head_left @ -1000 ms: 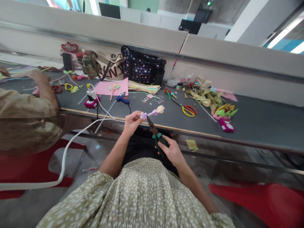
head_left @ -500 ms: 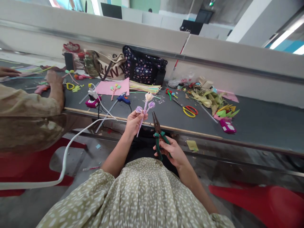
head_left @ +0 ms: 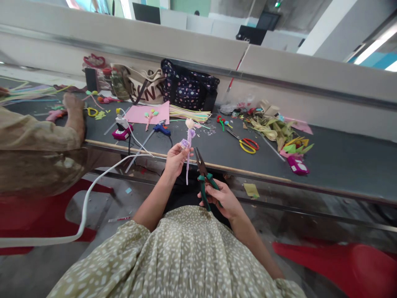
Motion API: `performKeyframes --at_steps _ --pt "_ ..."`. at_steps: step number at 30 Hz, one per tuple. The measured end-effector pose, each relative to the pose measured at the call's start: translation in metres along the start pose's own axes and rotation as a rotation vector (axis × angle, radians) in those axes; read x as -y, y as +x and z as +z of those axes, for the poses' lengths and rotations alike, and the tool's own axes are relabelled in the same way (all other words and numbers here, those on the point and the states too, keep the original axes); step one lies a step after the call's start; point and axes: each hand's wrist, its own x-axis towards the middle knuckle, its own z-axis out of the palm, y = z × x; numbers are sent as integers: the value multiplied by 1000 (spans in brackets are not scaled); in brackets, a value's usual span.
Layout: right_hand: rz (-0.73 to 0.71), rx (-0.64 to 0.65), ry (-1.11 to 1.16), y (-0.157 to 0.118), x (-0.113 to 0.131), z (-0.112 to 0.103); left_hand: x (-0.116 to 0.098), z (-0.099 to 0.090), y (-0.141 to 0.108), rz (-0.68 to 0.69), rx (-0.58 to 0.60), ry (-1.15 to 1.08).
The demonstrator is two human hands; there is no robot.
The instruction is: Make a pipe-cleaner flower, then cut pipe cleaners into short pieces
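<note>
Our left hand (head_left: 175,160) is closed in a narrow pinch on a slim flower sprig with lilac and cream blossoms on a pale purple stem (head_left: 187,174), held upright over the table's near edge. The blossoms are small here, but the material looks like fuzzy chenille wire. We judge it very light, soft outside and bendable inside, with little slip; the heads could crush, so the best hold is on the stem just below them.

Our right hand (head_left: 226,199) is wrapped around the green handles of long-nosed, dark metal pliers (head_left: 201,165), their jaws slightly parted and just beside the stem, apart from it. The pliers should feel stiff and heavier, steadiest by the grips.

Beyond, on the dark grey table (head_left: 217,142), we see a blue glue gun (head_left: 162,129), a flat pink sheet (head_left: 133,115) and scissors with red and yellow handles (head_left: 248,145).
</note>
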Motion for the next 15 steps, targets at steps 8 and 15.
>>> performKeyframes --at_steps 8,15 --pt "-14 36 -12 2 -2 0 -4 4 -4 18 45 92" --pt "-18 35 -20 2 0 1 -5 7 -7 74 97 144"
